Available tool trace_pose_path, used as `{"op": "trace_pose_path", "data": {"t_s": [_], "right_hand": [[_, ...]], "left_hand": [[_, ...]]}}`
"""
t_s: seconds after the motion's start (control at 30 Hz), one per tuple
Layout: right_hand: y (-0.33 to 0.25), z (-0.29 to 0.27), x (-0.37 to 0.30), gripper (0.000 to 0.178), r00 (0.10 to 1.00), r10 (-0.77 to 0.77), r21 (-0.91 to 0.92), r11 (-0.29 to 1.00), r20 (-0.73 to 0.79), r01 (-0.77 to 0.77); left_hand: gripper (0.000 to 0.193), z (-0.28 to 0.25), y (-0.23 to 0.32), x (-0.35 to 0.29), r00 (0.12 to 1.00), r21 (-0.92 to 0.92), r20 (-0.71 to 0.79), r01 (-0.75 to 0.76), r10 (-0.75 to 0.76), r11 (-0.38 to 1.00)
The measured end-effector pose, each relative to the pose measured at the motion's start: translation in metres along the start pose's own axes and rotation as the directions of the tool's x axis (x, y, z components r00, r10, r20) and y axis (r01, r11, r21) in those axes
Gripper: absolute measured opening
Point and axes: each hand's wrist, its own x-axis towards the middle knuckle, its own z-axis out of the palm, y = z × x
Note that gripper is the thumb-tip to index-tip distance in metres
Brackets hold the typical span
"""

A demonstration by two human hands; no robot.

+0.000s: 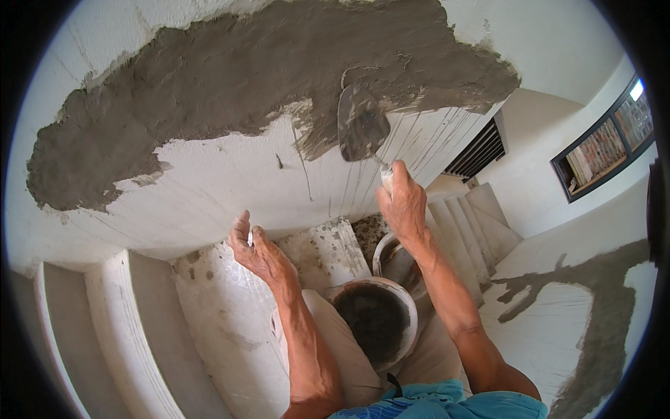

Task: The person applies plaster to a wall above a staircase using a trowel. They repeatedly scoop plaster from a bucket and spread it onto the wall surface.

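Note:
My right hand [405,207] is closed around the handle of a trowel [362,124]. Its grey-smeared blade lies against or close to the wall, at the lower edge of a wide band of wet grey mortar [209,77]. My left hand [262,253] is held up in front of the white wall, fingers apart, with nothing in it. Between my legs stands a round bucket [412,314] with dark grey mortar inside. Behind it, partly hidden by my right forearm, is a second round container [378,257].
Steps [132,328] descend at the left, and more stairs [464,230] lie to the right. A mortar-spattered landing [223,314] is under me. Grey patches [607,307] mark the right wall, below a dark-framed window [607,143]. A dark slatted opening [478,152] sits low beyond the wall.

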Motion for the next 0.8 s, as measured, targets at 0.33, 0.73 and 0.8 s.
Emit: {"op": "trace_pose_path", "data": {"t_s": [0.33, 0.73, 0.8], "right_hand": [[-0.006, -0.005, 0.027, 0.027, 0.998, -0.016, -0.003, 1.000, -0.052, 0.016], [-0.015, -0.017, 0.018, 0.023, 0.997, -0.066, -0.002, 0.998, -0.041, 0.066], [-0.017, -0.015, 0.026, 0.023, 0.997, -0.069, -0.004, 0.998, -0.046, 0.069]], "left_hand": [[0.043, 0.001, -0.001, 0.000, 1.000, 0.006, -0.007, 0.011, -0.011, 1.000], [0.042, 0.000, 0.001, 0.000, 1.000, 0.036, -0.001, -0.007, 0.007, 0.999], [0.043, 0.000, 0.001, 0.000, 1.000, 0.033, 0.000, -0.006, 0.006, 0.999]]}}
